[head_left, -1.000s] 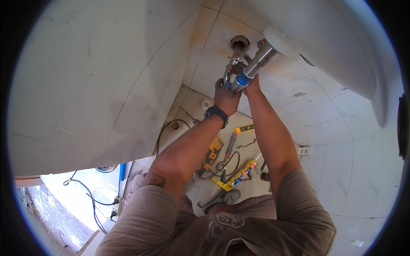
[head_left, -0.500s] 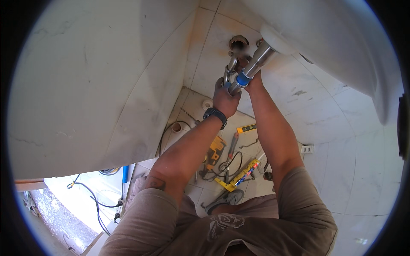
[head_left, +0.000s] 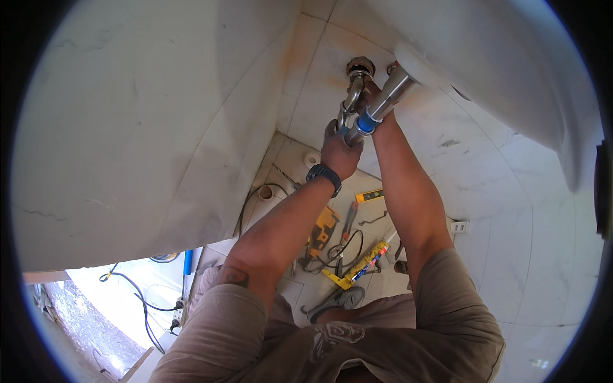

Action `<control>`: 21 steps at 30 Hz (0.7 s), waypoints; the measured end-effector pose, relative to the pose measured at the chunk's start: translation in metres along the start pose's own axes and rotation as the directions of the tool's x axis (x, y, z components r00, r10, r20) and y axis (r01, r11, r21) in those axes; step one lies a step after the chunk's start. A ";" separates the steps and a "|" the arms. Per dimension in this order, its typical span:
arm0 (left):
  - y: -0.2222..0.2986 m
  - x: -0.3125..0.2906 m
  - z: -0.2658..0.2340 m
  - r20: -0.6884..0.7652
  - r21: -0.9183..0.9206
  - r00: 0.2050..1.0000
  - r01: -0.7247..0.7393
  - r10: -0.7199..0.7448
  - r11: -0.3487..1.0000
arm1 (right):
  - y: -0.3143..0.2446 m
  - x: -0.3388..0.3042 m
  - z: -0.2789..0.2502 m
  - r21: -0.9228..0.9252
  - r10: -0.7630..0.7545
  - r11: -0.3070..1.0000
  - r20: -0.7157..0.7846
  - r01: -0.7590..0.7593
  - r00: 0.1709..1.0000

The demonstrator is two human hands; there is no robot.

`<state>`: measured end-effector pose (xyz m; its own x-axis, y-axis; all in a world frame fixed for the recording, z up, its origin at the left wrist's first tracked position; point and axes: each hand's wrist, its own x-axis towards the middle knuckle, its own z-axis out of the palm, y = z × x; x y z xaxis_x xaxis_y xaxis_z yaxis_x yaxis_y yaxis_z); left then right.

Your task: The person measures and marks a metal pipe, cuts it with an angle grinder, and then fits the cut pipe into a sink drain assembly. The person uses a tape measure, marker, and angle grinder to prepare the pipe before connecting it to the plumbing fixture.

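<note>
Under the white sink (head_left: 491, 57), a chrome drain pipe (head_left: 394, 92) slants down to a blue ring (head_left: 366, 122). Below it is a curved chrome drain trap (head_left: 352, 100), whose far end reaches the round hole in the tiled wall (head_left: 361, 64). My left hand (head_left: 340, 156) is closed round the trap's lower bend, just below the blue ring. Up near the wall, my right hand (head_left: 370, 93) is closed against the trap's outlet pipe; the slanting pipe partly hides its fingers. How deep the pipe end sits in the hole cannot be made out.
On the floor between my arms lie a yellow power drill (head_left: 324, 230), a caulking gun with a tube (head_left: 361, 268), a yellow level (head_left: 369, 195) and cables. A roll of tape (head_left: 311, 159) lies by the wall. A pale panel (head_left: 140, 134) stands close at left. A wall socket (head_left: 460, 227) is at right.
The trap's far end, blurred beside the wall hole before, now shows clearly at the hole's opening. My right hand has shifted slightly with it; my left hand keeps its grip.
</note>
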<state>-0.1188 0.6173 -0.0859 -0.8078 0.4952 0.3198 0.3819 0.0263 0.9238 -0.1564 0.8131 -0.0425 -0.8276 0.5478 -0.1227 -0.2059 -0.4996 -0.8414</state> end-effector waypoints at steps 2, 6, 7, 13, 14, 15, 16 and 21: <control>0.000 0.001 -0.001 0.036 0.017 0.999 0.025 -0.025 1.000 | 0.002 0.008 -0.003 0.050 -0.022 0.999 0.032 0.021 0.999; -0.002 0.001 -0.002 0.046 -0.022 0.999 0.011 -0.010 1.000 | 0.010 0.007 0.005 0.137 -0.140 0.982 0.073 0.129 0.987; -0.002 0.001 -0.002 0.049 -0.015 0.999 0.015 -0.014 1.000 | 0.010 0.004 0.008 0.158 -0.137 0.979 0.058 0.127 0.989; -0.003 0.000 -0.002 0.042 -0.009 0.999 -0.015 0.015 1.000 | 0.010 -0.006 0.005 0.137 -0.076 0.988 0.067 0.066 0.995; -0.002 0.001 -0.003 0.058 0.003 0.998 0.011 -0.012 1.000 | 0.011 -0.002 0.002 0.118 -0.065 0.991 0.059 0.058 0.996; -0.001 0.001 -0.004 0.063 0.002 0.998 -0.011 0.011 1.000 | 0.010 0.004 -0.002 0.104 -0.052 0.994 0.065 0.045 0.997; -0.001 0.002 -0.005 0.070 0.014 0.997 -0.018 0.017 1.000 | 0.009 0.010 -0.006 0.096 -0.040 0.995 0.098 0.031 0.994; 0.000 0.005 -0.008 0.097 -0.027 0.992 0.080 -0.077 0.996 | -0.003 0.023 -0.020 0.025 -0.038 0.999 0.212 0.033 0.976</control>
<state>-0.1266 0.6124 -0.0824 -0.7873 0.5737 0.2261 0.3040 0.0421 0.9517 -0.1639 0.8406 -0.0537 -0.9113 0.4111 0.0237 -0.2462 -0.4979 -0.8316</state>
